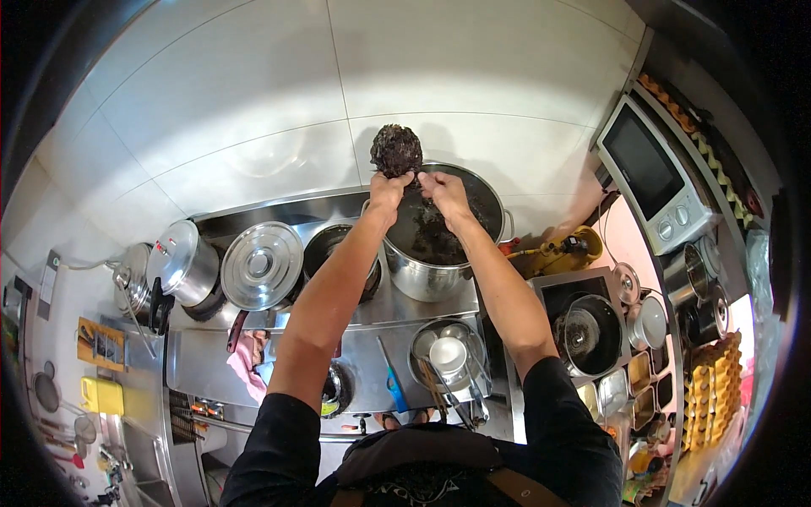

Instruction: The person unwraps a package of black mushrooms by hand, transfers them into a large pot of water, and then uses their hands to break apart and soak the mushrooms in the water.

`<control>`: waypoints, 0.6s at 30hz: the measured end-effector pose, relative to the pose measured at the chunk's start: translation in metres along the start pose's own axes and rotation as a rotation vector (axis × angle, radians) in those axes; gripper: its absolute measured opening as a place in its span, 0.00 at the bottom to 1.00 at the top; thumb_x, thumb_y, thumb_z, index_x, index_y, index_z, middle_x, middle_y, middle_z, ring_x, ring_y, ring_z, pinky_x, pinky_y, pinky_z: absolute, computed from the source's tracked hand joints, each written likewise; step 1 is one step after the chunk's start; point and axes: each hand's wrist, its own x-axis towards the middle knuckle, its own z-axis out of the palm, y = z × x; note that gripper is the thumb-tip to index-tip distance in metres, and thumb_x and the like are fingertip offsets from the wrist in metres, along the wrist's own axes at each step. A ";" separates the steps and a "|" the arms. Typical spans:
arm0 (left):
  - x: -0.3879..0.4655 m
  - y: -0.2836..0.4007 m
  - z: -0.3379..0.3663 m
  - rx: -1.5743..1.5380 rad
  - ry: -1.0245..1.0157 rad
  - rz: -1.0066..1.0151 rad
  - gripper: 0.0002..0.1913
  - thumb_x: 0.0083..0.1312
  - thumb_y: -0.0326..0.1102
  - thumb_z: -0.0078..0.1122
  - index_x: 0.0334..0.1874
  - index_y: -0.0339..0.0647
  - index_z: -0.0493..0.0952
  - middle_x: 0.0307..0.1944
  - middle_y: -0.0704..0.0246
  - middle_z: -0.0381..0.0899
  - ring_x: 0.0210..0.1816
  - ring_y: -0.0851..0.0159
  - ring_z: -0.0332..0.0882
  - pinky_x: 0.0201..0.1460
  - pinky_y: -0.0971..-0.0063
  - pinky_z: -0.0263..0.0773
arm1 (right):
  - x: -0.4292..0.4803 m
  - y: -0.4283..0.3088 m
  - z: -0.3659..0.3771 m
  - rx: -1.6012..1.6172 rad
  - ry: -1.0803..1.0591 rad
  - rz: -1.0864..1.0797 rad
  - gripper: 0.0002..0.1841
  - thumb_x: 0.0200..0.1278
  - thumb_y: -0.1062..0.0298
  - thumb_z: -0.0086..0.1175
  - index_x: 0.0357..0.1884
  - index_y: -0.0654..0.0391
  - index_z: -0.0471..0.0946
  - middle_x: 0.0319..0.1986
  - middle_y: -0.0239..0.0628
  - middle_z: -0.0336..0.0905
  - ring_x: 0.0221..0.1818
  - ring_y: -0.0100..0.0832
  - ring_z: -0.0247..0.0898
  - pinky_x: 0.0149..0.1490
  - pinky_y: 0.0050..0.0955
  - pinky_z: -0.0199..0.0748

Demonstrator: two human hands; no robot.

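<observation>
A dark, ragged clump of what looks like dried seaweed (396,151) is held up over the left rim of a large steel stockpot (431,282). My left hand (386,193) grips its lower edge. The fingers of my right hand (445,191) are pinched together at the clump's lower right, where dark shreds show between the two hands. Inside the pot, dark pieces (437,231) spread over the liquid. My right forearm passes in front of the pot's right side.
Left of the stockpot are a dark pot (329,247), a lidded pan (261,266) and a pressure cooker (180,263). A blue-handled gas lighter (396,388) and a basin of bowls and utensils (420,374) lie nearer me. At right are a gas cylinder (589,244) and a microwave (659,174).
</observation>
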 end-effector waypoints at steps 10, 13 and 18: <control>0.009 0.001 -0.011 -0.088 0.005 0.010 0.12 0.63 0.26 0.66 0.47 0.34 0.75 0.41 0.63 0.82 0.38 0.61 0.81 0.40 0.66 0.79 | -0.017 -0.011 0.000 0.003 -0.040 0.077 0.07 0.61 0.68 0.59 0.29 0.60 0.79 0.24 0.32 0.78 0.25 0.24 0.73 0.32 0.24 0.70; 0.003 0.004 -0.001 -0.024 -0.052 -0.072 0.10 0.63 0.26 0.64 0.46 0.35 0.76 0.42 0.65 0.82 0.41 0.63 0.81 0.44 0.66 0.78 | -0.007 0.000 -0.010 -0.265 -0.019 0.066 0.08 0.62 0.66 0.58 0.32 0.60 0.79 0.27 0.31 0.78 0.26 0.24 0.74 0.32 0.25 0.71; 0.000 -0.005 0.000 -0.139 -0.118 -0.161 0.07 0.67 0.32 0.60 0.44 0.38 0.77 0.41 0.67 0.81 0.43 0.66 0.78 0.48 0.67 0.75 | -0.008 -0.008 -0.004 0.068 -0.086 0.096 0.13 0.71 0.58 0.51 0.40 0.58 0.77 0.32 0.33 0.81 0.29 0.24 0.75 0.33 0.25 0.71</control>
